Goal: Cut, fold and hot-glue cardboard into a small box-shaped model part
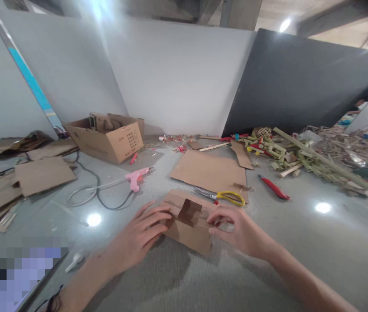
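A small folded piece of cardboard (188, 237) lies on the grey floor in front of me, with a square opening in its middle. My left hand (148, 232) rests against its left side, fingers stretched out and slightly apart, the thumb hidden. At the right side, my right hand (236, 227) pinches the cardboard's edge between curled fingers and thumb. Just beyond it lie scissors (232, 198) with yellow handles, partly over a larger flat cardboard sheet (210, 170). A pink glue gun (135, 178) sits to the left of the sheet, its cord trailing off left.
A red-handled cutter (274, 187) lies to the right. An open cardboard box (105, 141) stands at the back left, near loose cardboard sheets (43, 175). Cut green bamboo pieces (288, 156) are heaped at the back right. Grey and black panels (177, 78) rise behind.
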Demonstrator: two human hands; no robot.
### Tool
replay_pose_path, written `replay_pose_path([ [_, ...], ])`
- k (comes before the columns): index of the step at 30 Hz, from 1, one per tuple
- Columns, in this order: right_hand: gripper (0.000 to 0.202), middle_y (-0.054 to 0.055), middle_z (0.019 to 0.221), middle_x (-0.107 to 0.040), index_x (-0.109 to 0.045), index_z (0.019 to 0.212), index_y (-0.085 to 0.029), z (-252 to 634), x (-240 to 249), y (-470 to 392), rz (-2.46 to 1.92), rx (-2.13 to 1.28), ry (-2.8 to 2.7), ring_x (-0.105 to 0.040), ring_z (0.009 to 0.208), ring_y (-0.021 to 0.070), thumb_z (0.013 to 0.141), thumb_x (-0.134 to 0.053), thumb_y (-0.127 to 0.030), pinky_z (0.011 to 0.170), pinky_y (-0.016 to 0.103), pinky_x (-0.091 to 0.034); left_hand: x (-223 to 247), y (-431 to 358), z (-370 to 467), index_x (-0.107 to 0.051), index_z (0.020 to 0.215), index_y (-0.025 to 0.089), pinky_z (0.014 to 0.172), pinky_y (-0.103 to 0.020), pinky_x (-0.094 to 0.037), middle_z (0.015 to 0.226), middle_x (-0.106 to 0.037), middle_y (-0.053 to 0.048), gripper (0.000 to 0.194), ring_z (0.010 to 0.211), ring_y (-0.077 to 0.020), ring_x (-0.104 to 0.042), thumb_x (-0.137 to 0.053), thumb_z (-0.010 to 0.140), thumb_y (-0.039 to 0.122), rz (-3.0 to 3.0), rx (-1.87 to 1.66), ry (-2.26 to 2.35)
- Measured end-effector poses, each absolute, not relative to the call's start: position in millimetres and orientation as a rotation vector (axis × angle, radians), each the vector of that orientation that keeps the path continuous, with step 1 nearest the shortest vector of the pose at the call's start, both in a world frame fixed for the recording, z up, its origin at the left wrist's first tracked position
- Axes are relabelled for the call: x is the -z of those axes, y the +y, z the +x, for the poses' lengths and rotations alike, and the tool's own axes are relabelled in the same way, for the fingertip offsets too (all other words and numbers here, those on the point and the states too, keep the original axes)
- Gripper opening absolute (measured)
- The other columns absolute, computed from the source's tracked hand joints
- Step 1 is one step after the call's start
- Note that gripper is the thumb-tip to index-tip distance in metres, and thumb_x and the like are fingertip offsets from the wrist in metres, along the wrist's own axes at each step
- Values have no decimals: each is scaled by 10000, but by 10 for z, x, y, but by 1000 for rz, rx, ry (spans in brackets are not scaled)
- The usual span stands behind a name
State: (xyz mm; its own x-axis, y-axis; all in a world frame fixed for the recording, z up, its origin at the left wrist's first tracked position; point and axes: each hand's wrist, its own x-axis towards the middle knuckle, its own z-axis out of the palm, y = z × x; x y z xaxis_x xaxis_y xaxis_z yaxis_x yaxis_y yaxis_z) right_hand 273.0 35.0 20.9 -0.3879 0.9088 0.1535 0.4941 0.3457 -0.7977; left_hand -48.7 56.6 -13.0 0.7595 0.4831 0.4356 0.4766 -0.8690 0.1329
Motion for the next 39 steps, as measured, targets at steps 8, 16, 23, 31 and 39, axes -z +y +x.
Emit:
replay_pose_path([
  [8, 67, 21, 970, -718, -694, 901, -228, 2719, -226, 329, -1230, -854, -2074, -670, 839, 169, 849, -736, -236, 797, 311, -553, 147, 590, -463, -614, 1103, 211, 1265, -462, -213, 1308, -666, -60, 297, 1403, -198, -474, -466, 965, -6, 2925, -761, 786],
  [16, 207, 98, 1207, -681, -638, 1148, -226, 2812, -97, 494, -1250, -416, -2082, -604, 1175, 265, 947, -626, -277, 1026, 453, -463, 55, 570, -497, -614, 1100, 238, 1007, -424, -515, 1282, -613, -97, 132, 1182, -244, -611, -554, 985, 259, 2394, -1018, 1148],
  [23, 239, 104, 1198, -700, -608, 1188, -225, 2801, 162, 619, -1261, -465, -2145, -677, 1088, 249, 964, -563, -300, 927, 420, -558, 165, 673, -457, -611, 1167, 225, 935, -434, -533, 1105, -696, -80, 381, 1006, -252, -676, -703, 829, 373, 1715, -1004, 1233],
  [31, 238, 77, 1123, -753, -648, 1144, -225, 2646, -58, 602, -1256, -512, -2265, -738, 1015, 204, 987, -511, -340, 856, 322, -608, 137, 693, -438, -604, 1106, 194, 781, -350, -539, 1015, -710, -67, 399, 889, -227, -708, -723, 738, 289, 1340, -1100, 1090],
  [39, 199, 83, 1118, -727, -700, 1080, -178, 1614, -837, 1251, -1327, -382, -2479, -687, 1018, 221, 1010, -570, -311, 956, 426, -540, 201, 699, -371, -599, 934, 189, 705, -357, -560, 753, -708, -10, 280, 633, -190, -711, -744, 741, 331, 1276, -971, 817],
])
